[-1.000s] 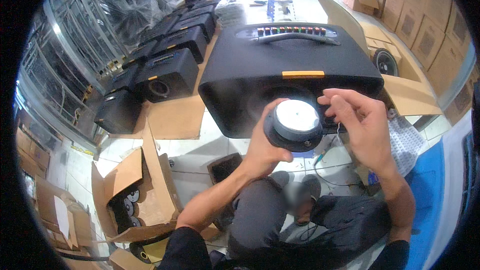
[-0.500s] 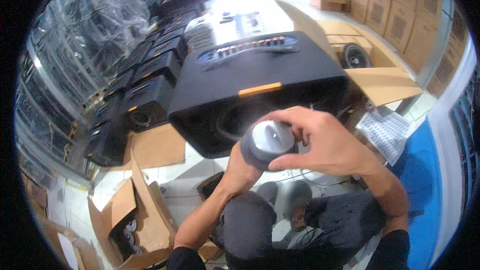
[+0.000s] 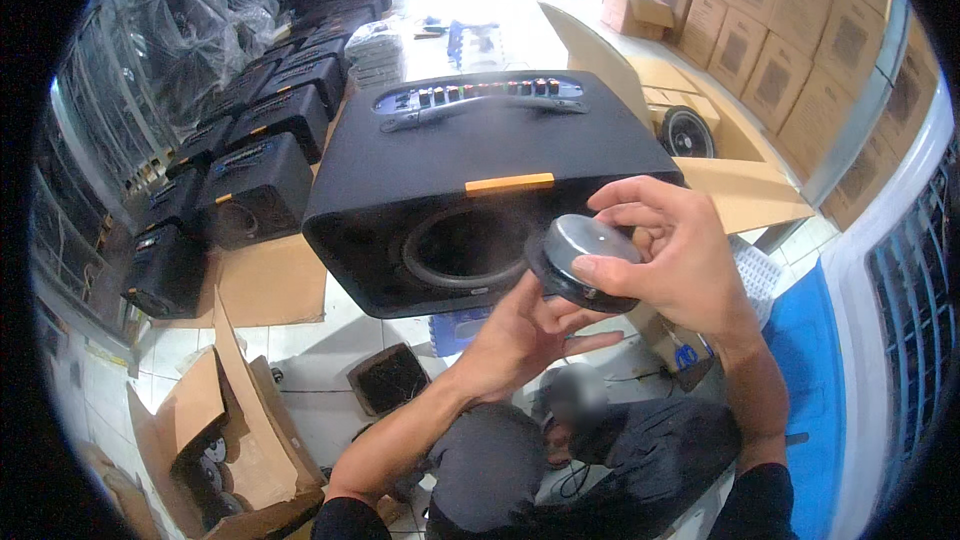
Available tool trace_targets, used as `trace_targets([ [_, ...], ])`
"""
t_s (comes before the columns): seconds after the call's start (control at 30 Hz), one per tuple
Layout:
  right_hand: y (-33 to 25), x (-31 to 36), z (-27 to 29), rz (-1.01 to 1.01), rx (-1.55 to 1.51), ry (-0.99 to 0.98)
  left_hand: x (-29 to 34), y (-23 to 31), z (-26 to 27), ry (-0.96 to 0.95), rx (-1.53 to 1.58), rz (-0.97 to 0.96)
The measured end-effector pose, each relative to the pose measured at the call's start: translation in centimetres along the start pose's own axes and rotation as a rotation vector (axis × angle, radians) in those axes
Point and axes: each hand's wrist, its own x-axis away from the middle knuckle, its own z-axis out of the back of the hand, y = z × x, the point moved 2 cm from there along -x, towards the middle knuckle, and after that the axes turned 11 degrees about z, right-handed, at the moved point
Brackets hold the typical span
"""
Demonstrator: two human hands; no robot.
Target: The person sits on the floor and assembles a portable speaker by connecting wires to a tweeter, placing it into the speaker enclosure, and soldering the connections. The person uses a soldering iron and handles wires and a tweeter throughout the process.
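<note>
A small round speaker driver (image 3: 590,242), with a silvery metal back and a black rim, is tilted in front of the large black speaker cabinet (image 3: 390,175). My right hand (image 3: 690,255) grips it, thumb on the metal back and fingers curled around the far side. Just below the rim, my left hand (image 3: 515,340) has its fingers spread; whether a fingertip touches the driver I cannot tell. The cabinet's front has a big round opening (image 3: 470,245). Its top carries a row of knobs (image 3: 490,90), a carry handle (image 3: 490,115) and an orange tag (image 3: 510,184).
More black speaker cabinets (image 3: 255,190) stand in rows at the left. An open carton (image 3: 250,460) at lower left holds several round drivers. Another carton (image 3: 745,185) at right has a larger speaker (image 3: 687,132). Stacked boxes (image 3: 780,50) line the right wall, beside a blue panel (image 3: 820,380).
The driver has moved right and tilted, with my right hand around it. My left hand has loosened from around it and its fingers have spread below. The view has shifted slightly.
</note>
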Motion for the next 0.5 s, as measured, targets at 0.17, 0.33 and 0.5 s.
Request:
trace_targets([
  [0.17, -0.2, -0.8, 1.9, 0.133, 0.095, 0.238, 0.1, -0.4, 0.2, -0.064, -0.115, 0.016],
  [0.33, 2.8, -5.1, 2.8, 0.189, 0.699, 0.454, 0.8, -0.1, 0.6, 0.038, -0.291, 0.073],
  [0.5, 5.1, -7.1, 2.7, 0.193, 0.824, 0.468, 1.2, 0.2, 0.9, 0.050, -0.319, 0.066],
])
